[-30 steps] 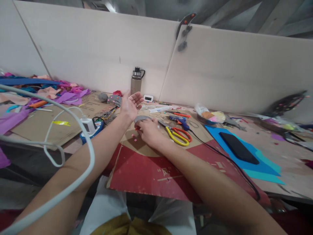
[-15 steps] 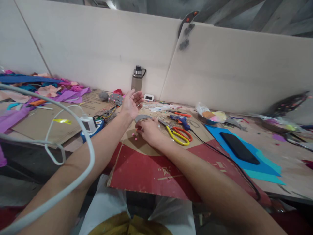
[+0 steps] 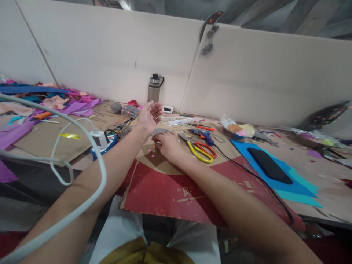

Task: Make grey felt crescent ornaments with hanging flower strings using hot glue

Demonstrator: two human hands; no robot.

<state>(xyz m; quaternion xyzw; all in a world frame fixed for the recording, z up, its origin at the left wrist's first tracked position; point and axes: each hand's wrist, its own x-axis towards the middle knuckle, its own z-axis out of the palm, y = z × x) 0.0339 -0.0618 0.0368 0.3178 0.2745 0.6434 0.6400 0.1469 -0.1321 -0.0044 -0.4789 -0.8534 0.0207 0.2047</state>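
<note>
Change almost none since half a second ago, work seemingly at same spot: left hand [image 3: 150,116] empty and loosely spread, right hand [image 3: 169,146] at grey curved piece [image 3: 160,131] on cardboard [image 3: 165,206], its grip impossible to tell, pink balls [image 3: 153,156] beside.

The tbl [image 3: 330,187] is pinkish-brown & v. messy. In the mid. lies a big red & brown cardboard sheet [image 3: 162,200]. On it: scissors [image 3: 195,157] w/ yellow & red handles, & 2 pink balls [image 3: 153,156] close together. Another brown card [image 3: 41,141] lies on the L, w/ a pile of bright scraps [image 3: 56,103] on & behind it. At the back, a bottle [image 3: 154,93] stands up nr a tiny white clock [image 3: 167,109]. R side: blue paper [image 3: 297,183] lies flat, w/ a bowl [image 3: 233,135] just behind.
</note>
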